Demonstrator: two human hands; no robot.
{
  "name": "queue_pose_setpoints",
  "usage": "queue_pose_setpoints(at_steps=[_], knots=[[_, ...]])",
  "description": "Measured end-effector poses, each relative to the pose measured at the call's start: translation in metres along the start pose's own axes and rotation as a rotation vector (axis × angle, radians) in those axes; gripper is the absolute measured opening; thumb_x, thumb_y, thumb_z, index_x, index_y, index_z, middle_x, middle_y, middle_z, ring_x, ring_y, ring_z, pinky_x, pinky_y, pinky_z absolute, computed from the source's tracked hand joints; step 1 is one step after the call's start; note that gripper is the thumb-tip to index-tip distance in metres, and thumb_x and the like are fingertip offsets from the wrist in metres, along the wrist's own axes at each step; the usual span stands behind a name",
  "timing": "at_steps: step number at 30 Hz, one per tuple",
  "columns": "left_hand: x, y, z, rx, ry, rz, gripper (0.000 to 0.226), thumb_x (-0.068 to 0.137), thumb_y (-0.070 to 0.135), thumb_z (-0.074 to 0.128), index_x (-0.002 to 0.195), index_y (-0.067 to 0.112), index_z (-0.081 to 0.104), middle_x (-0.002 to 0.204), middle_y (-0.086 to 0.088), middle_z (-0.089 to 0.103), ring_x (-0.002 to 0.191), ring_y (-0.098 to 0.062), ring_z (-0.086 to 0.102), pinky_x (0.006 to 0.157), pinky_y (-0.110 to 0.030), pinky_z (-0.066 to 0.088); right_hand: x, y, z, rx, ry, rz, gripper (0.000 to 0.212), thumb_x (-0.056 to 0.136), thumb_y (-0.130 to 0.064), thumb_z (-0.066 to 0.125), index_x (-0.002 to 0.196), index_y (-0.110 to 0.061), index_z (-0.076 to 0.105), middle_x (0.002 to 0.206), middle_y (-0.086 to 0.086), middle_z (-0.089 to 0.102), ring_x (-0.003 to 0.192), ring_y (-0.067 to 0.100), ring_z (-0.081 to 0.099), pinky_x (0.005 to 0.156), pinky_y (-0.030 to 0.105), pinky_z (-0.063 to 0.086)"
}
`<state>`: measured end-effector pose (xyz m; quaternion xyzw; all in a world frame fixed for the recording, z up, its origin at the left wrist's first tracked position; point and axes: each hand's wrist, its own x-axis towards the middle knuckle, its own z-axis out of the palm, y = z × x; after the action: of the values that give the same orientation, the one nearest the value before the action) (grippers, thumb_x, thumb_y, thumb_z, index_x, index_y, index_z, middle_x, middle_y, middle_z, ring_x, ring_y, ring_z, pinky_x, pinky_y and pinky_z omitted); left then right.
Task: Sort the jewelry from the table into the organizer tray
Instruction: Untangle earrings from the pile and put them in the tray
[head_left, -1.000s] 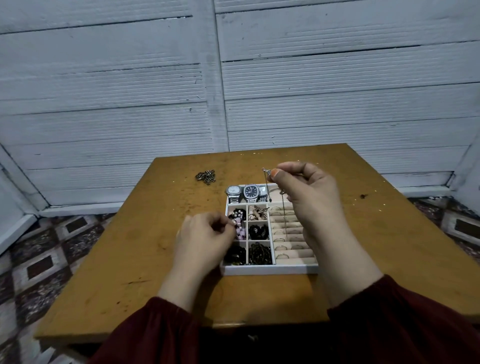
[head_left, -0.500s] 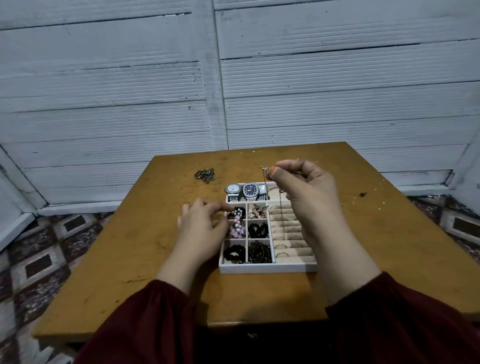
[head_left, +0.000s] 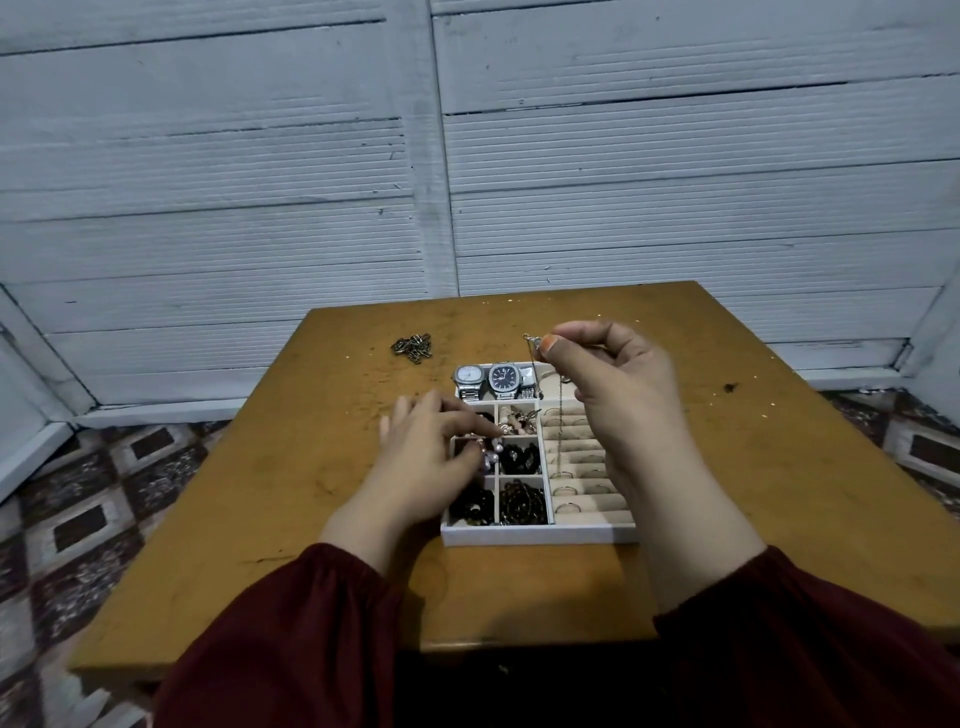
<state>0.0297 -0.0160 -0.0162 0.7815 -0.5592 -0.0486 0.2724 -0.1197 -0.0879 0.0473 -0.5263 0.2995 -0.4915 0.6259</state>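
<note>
Setting: white slatted wall (head_left: 311, 208) behind a brown desk (head_left: 727, 467).
Tray: organizer tray (head_left: 540, 535) mid-desk, mostly filled; 2 watches (head_left: 504, 378) at its 12 o'clock.
Chain (head_left: 560, 415): likely light and limp (tangles easily); dangles over the tray's 3 o'clock side.
Right hand (head_left: 618, 395): fingers pinch the chain's top end, the sensible hold.
Left hand (head_left: 421, 457): fingers over pink beads (head_left: 492, 453) at 9 o'clock; grip unclear.
Unsorted: metal cluster (head_left: 412, 347), 11 o'clock of tray.
</note>
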Motion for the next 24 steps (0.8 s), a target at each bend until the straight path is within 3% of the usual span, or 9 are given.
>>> queue_pose_setpoints(at_steps=[3,6,15,24], knots=[[0.001,0.0,0.0,0.05,0.016,0.013,0.013,0.085,0.047,0.06,0.097,0.045,0.065,0.109,0.013,0.048,0.107,-0.012,0.031,0.091,-0.035,0.025,0.0,0.002,0.0,0.005,0.0,0.007,0.013,0.079,0.0,0.071,0.087,-0.009,0.065,0.073,0.001,0.067,0.055,-0.007,0.06,0.049,0.005,0.04],[0.001,0.002,0.0,0.109,0.02,0.008,0.011,0.082,0.051,0.062,0.089,0.042,0.064,0.109,0.013,0.048,0.108,-0.013,0.032,0.089,-0.034,0.024,0.001,0.003,0.0,0.007,-0.003,0.009,0.013,0.078,0.0,0.071,0.085,-0.009,0.065,0.074,0.002,0.068,0.059,-0.004,0.062,0.052,0.007,0.042],[0.0,0.0,0.003,0.07,0.022,-0.048,0.008,0.085,0.046,0.061,0.08,0.041,0.059,0.108,0.011,0.05,0.106,-0.015,0.032,0.087,-0.033,0.023,0.0,0.002,0.0,-0.007,-0.005,0.004,0.013,0.079,0.0,0.071,0.085,-0.01,0.064,0.075,0.002,0.067,0.055,-0.007,0.059,0.049,0.005,0.039],[-0.006,-0.011,0.008,-0.168,0.162,-0.142,0.009,0.09,0.03,0.056,0.091,0.034,0.064,0.101,0.008,0.05,0.105,-0.013,0.034,0.088,-0.03,0.021,-0.002,0.001,-0.001,-0.016,-0.013,0.021,0.014,0.079,-0.001,0.071,0.084,-0.012,0.064,0.078,0.002,0.069,0.059,-0.007,0.061,0.051,0.005,0.042]])
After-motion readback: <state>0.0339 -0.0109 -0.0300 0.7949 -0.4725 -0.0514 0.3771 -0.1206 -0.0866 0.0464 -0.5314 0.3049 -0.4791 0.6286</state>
